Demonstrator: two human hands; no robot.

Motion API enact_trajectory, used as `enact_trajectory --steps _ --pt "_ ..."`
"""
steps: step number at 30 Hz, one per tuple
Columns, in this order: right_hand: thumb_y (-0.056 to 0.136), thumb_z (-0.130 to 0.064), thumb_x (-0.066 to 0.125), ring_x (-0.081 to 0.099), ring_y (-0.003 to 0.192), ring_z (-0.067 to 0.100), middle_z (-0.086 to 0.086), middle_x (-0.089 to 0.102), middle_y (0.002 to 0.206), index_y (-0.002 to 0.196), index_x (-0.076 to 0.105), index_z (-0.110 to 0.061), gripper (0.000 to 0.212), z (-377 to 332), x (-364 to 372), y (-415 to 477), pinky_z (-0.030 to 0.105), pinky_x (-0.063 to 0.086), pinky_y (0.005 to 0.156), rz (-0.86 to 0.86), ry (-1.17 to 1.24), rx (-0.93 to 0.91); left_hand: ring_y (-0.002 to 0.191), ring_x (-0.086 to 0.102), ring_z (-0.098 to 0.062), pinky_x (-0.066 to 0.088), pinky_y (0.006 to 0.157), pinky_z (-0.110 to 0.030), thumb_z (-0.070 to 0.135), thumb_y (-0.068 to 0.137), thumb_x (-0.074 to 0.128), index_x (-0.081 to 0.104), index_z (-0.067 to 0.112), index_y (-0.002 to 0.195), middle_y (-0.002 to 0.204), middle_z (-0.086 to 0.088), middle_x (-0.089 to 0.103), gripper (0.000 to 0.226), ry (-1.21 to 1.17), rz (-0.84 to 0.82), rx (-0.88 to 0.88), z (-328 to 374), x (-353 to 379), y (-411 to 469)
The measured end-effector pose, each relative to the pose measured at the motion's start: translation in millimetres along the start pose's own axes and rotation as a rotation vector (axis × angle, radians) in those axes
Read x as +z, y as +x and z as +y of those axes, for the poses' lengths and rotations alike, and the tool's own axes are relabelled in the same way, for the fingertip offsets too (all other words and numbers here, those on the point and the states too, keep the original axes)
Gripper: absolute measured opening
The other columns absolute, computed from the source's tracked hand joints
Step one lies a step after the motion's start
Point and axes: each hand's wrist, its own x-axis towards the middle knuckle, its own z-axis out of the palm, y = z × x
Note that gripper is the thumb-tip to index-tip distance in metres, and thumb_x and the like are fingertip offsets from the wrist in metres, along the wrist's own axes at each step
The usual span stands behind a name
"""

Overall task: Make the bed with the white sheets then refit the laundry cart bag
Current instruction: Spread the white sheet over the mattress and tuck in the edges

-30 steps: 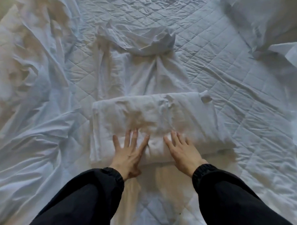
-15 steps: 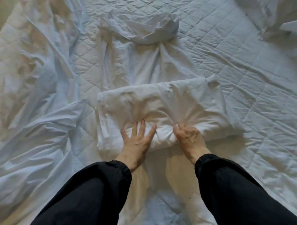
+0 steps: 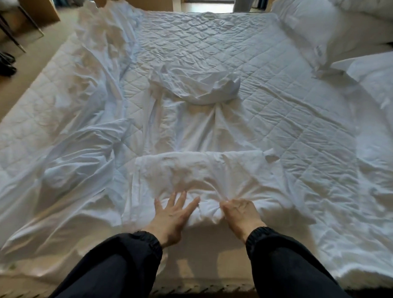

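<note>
A folded white sheet [image 3: 212,172] lies across the near middle of the bed, over a quilted mattress pad [image 3: 272,102]. My left hand [image 3: 173,215] rests flat on the sheet's near edge with fingers spread. My right hand [image 3: 241,212] is beside it, its fingers curled into the fabric and bunching it. A loose white sheet [image 3: 62,161] lies crumpled over the bed's left half. A second bunched piece of white cloth [image 3: 198,86] sits in the middle of the bed, farther away.
White pillows [image 3: 326,33] are stacked at the far right corner, and more white bedding [image 3: 382,94] covers the right side. A chair [image 3: 10,16] and wooden furniture [image 3: 37,4] stand on the floor at far left. The bed's near edge [image 3: 198,286] is just below my arms.
My right hand went from lying flat to gripping the folded sheet. The view has pulled back and tilted up, showing the whole bed and the room beyond.
</note>
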Motion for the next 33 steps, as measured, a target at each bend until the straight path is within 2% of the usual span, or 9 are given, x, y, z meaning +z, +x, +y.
enact_trajectory --steps 8,11,15,18,23,25,28,30,33 --pt "0.095 -0.012 0.044 0.057 0.110 0.029 0.013 0.061 0.118 0.120 0.056 -0.013 0.027 -15 -6 -62 0.034 0.042 0.089 -0.138 -0.013 -0.024 0.147 -0.005 -0.028 0.006 0.111 -0.064 -0.004 0.086 0.047 -0.009 0.039 0.149 0.160 -0.003 -0.005 0.094 -0.007 -0.091 0.048 18 10 -51" --pt "0.096 -0.015 0.046 0.055 0.113 0.031 0.013 0.059 0.121 0.119 0.057 -0.015 0.026 -10 -30 -50 0.035 0.041 0.089 -0.152 -0.069 -0.029 0.142 0.020 -0.024 0.028 0.109 -0.051 0.007 0.085 0.049 0.007 0.036 0.150 0.156 0.000 0.020 0.083 -0.017 -0.035 0.081 7 -12 -45" --pt "0.091 -0.010 0.050 0.056 0.111 0.032 0.012 0.059 0.120 0.115 0.058 -0.016 0.026 8 -71 -18 0.035 0.042 0.085 -0.179 -0.075 -0.004 0.115 0.052 -0.026 0.046 0.084 -0.038 0.014 0.079 0.047 0.042 0.033 0.131 0.123 0.001 0.057 0.055 -0.020 0.147 0.094 -7 -61 -27" --pt "0.089 -0.013 0.051 0.057 0.110 0.032 0.012 0.059 0.120 0.114 0.059 -0.016 0.027 20 -110 15 0.033 0.044 0.083 -0.153 -0.053 0.033 0.100 0.057 -0.028 0.045 0.076 -0.035 0.015 0.077 0.048 0.055 0.025 0.108 0.102 -0.002 0.063 0.033 -0.019 0.284 0.068 -19 -109 -5" --pt "0.094 -0.015 0.041 0.056 0.111 0.030 0.010 0.058 0.120 0.117 0.053 -0.017 0.026 39 -167 86 0.034 0.040 0.085 -0.076 -0.039 0.083 0.091 0.058 -0.028 0.035 0.064 -0.029 0.011 0.078 0.049 0.047 0.023 0.091 0.094 -0.003 0.058 0.018 0.046 0.410 0.090 -57 -179 46" --pt "0.092 -0.009 0.042 0.056 0.108 0.030 0.010 0.058 0.116 0.117 0.052 -0.016 0.028 45 -178 117 0.034 0.038 0.084 0.081 -0.058 0.095 0.092 0.057 -0.030 0.037 0.069 -0.031 0.010 0.081 0.048 0.052 0.020 0.103 0.100 -0.004 0.058 0.024 0.053 0.505 0.071 -78 -196 72" --pt "0.075 0.008 0.053 0.058 0.092 0.037 0.015 0.057 0.102 0.107 0.060 -0.008 0.037 49 -178 157 0.039 0.044 0.079 0.355 0.002 0.124 0.111 0.052 -0.033 0.038 0.091 -0.038 0.013 0.087 0.049 0.048 0.017 0.128 0.121 -0.011 0.053 0.042 0.099 0.607 0.010 -103 -195 107" --pt "0.077 0.004 0.054 0.056 0.092 0.035 0.013 0.055 0.106 0.111 0.058 -0.010 0.038 47 -167 171 0.039 0.045 0.078 0.301 0.019 0.104 0.133 0.034 -0.036 0.024 0.110 -0.046 0.015 0.085 0.052 0.033 0.014 0.143 0.145 -0.019 0.034 0.061 0.122 0.534 -0.003 -108 -179 121" --pt "0.087 -0.016 0.056 0.050 0.109 0.031 0.010 0.047 0.124 0.130 0.043 -0.018 0.045 48 -131 181 0.038 0.041 0.089 0.030 0.008 0.048 0.146 -0.002 -0.033 -0.002 0.117 -0.051 0.034 0.087 0.050 0.006 0.020 0.152 0.158 -0.019 -0.001 0.080 0.132 0.345 0.081 -101 -147 137"
